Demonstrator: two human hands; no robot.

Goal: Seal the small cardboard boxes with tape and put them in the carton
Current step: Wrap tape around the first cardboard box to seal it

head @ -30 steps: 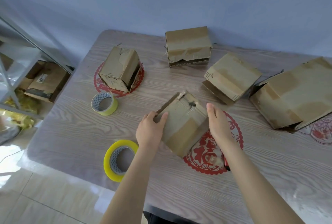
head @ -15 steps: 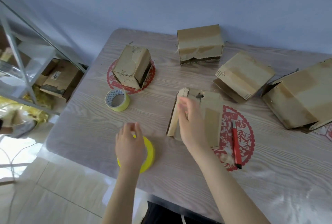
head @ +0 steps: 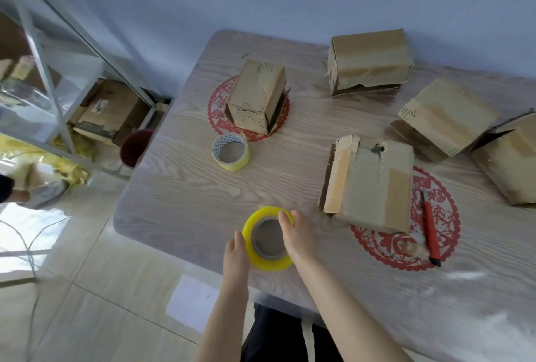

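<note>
1. The tape roll (head: 268, 238) I hold hides the fingers of my left hand (head: 236, 257).
2. Far right of my grip, the picture's edge cuts off the big carton (head: 510, 164).
3. Just right of my grip, a small box (head: 374, 184) covers part of a red paper cutout (head: 385, 248).
4. Far left of my grip, the things on the shelf (head: 56, 109) are too blurry to tell.

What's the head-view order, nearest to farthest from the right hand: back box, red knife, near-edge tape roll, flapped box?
1. near-edge tape roll: held by the right hand.
2. flapped box: just to its right.
3. red knife: farther right.
4. back box: by the wall.
</note>
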